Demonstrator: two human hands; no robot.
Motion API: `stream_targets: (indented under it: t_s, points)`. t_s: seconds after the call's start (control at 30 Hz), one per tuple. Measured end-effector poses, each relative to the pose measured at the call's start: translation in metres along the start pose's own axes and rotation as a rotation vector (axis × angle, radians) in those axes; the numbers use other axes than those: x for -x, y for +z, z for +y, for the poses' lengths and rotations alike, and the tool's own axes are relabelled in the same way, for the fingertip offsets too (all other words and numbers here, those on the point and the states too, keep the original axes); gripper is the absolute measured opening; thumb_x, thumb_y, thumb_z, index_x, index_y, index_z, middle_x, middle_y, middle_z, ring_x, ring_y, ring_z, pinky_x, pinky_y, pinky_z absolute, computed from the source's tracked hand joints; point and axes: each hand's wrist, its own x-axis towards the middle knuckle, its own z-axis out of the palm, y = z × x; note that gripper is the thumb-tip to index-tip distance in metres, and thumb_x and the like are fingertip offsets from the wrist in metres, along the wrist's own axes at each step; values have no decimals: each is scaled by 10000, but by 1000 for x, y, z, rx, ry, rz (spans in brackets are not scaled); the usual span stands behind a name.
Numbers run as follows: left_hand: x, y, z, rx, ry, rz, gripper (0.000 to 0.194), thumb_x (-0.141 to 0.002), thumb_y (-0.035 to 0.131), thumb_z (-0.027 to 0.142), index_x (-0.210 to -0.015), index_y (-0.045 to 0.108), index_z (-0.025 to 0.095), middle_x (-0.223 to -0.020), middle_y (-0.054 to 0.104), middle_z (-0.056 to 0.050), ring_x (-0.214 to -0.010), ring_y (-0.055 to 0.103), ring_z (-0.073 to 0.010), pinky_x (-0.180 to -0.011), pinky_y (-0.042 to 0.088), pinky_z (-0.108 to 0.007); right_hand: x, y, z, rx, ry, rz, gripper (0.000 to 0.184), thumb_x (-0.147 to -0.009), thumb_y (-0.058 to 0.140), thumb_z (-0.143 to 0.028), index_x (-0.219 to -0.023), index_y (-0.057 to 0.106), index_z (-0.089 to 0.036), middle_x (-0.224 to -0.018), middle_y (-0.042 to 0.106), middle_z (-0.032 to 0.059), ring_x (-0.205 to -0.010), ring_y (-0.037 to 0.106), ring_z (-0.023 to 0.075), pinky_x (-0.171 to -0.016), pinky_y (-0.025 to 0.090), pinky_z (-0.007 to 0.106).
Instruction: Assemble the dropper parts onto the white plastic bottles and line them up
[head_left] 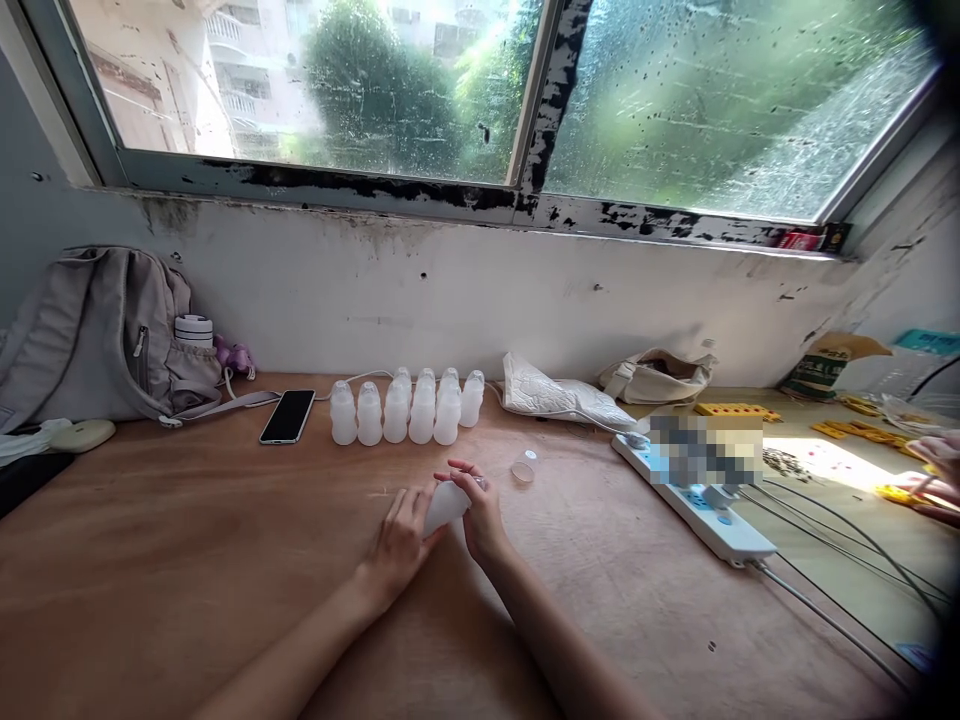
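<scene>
Both hands are on a small white translucent bottle (445, 506), which is tilted above the brown table. My left hand (401, 535) is wrapped around its lower body. At its top end, the fingers of my right hand (486, 515) are closed; they partly hide the neck. A clear plastic cap (523, 468) lies on the table just right of my right hand. Beyond my hands, several similar white bottles (396, 412) with clear caps stand upright in a group.
A phone (288, 417) and a grey backpack (97, 330) are at the left. A white plastic package (559, 392), a beige pouch (660, 377) and a power strip (697, 500) with cables lie to the right. Another person's hand (937, 470) shows at the far right by yellow pieces.
</scene>
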Motion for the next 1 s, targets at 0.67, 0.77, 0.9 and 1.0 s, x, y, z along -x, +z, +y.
stream_targets:
  t_s: [0.67,0.77,0.9,1.0]
  points:
    - [-5,-20,-33,-35,-50,97,416,-735,549,359,-1111,444,214,-965,562,-60,-887,525,-223,-761,441,-342,-63,-97,-11,856,-302,580,400,-663,552,-387,-980,541,-143,-971,556,139,-915,494,276,-771,368,422]
    - [-5,-19,-35,-48,-67,81,415,-730,555,359,-1106,448,216,-958,564,-56,-883,527,-222,-749,446,-337,-61,-86,-13,390,-228,344,435,-627,607,-394,-992,544,-166,-898,586,80,-799,547,205,-672,430,328]
    - [-4,-18,-35,-60,-89,69,415,-730,555,362,-1103,450,212,-950,564,-48,-877,528,-211,-731,453,-324,-52,-67,-13,25,-110,77,382,-576,680,-297,-936,597,-200,-813,616,17,-750,572,151,-681,449,279]
    - [-4,-18,-36,-68,-96,66,422,-724,561,361,-1104,451,213,-950,566,-45,-875,528,-208,-729,456,-321,-45,-56,-13,-63,-63,-47,350,-574,686,-241,-916,623,-206,-857,639,18,-812,582,156,-747,445,283]
